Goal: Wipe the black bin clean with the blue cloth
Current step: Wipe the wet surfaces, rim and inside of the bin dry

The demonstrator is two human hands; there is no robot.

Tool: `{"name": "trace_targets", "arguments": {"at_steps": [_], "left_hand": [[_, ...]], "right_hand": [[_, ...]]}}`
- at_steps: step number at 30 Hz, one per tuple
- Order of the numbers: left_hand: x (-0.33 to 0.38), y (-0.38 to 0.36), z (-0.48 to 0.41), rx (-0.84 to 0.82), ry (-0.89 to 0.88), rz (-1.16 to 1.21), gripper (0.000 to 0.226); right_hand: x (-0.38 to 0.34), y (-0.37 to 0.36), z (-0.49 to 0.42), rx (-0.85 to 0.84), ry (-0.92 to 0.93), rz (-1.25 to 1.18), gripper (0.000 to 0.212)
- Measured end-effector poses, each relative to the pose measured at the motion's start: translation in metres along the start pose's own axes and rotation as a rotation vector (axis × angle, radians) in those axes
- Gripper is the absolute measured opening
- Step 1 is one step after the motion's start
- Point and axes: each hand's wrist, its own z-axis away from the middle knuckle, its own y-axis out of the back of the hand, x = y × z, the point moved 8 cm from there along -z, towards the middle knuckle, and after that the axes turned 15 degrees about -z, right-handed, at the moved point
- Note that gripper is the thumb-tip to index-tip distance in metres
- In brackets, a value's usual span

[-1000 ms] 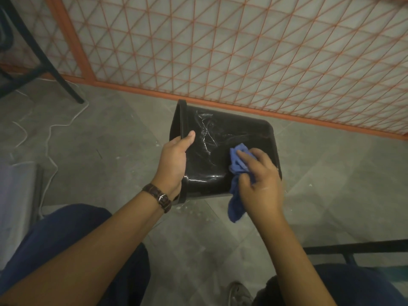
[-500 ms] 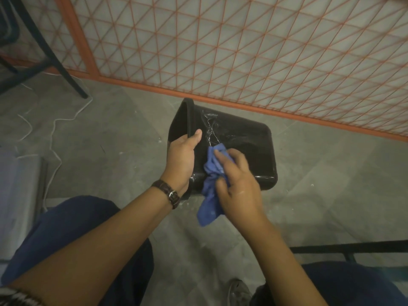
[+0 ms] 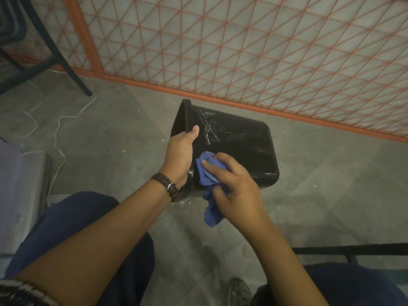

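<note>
Fingers [image 3: 215, 168] of the right hand [image 3: 237, 191] are curled round the cloth [image 3: 207, 176] and press it on the bin [image 3: 239, 142] wall; a loose tail hangs below them. Just beside them the left hand [image 3: 180, 154] grips the rim, thumb on the outside. White smears [image 3: 207, 127] lie above the fingers, not yet wiped. The bin is tipped on its side and held at the rim only, so a hard stroke could twist it out of the grip. The bunched cloth may also pass beside the smears
</note>
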Motion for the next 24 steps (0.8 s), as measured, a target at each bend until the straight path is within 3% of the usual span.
{"name": "trace_targets", "arguments": {"at_steps": [4, 7, 10, 13, 17, 21, 24], "left_hand": [[-0.001, 0.000, -0.001, 0.005, 0.013, -0.006, 0.050], [-0.004, -0.003, 0.000, -0.020, 0.022, -0.019, 0.047], [-0.007, -0.004, -0.001, -0.021, 0.059, -0.050, 0.028], [-0.014, -0.001, -0.005, -0.010, 0.082, -0.030, 0.027], [-0.016, 0.006, -0.010, 0.006, 0.081, 0.026, 0.045], [-0.016, 0.014, -0.018, 0.025, 0.074, 0.079, 0.086], [-0.009, 0.018, -0.021, 0.031, 0.033, 0.088, 0.082]], "right_hand": [[0.014, 0.027, -0.004, 0.187, -0.089, 0.049, 0.042], [0.001, 0.008, -0.005, 0.119, -0.046, 0.136, 0.047], [-0.013, -0.015, -0.002, 0.021, 0.005, 0.090, 0.051], [-0.014, -0.020, 0.000, -0.015, 0.019, 0.051, 0.056], [-0.013, -0.017, 0.006, -0.034, 0.071, 0.047, 0.055], [-0.006, -0.020, 0.020, -0.131, 0.106, 0.063, 0.041], [0.013, -0.006, 0.029, -0.097, 0.019, 0.148, 0.037]]}}
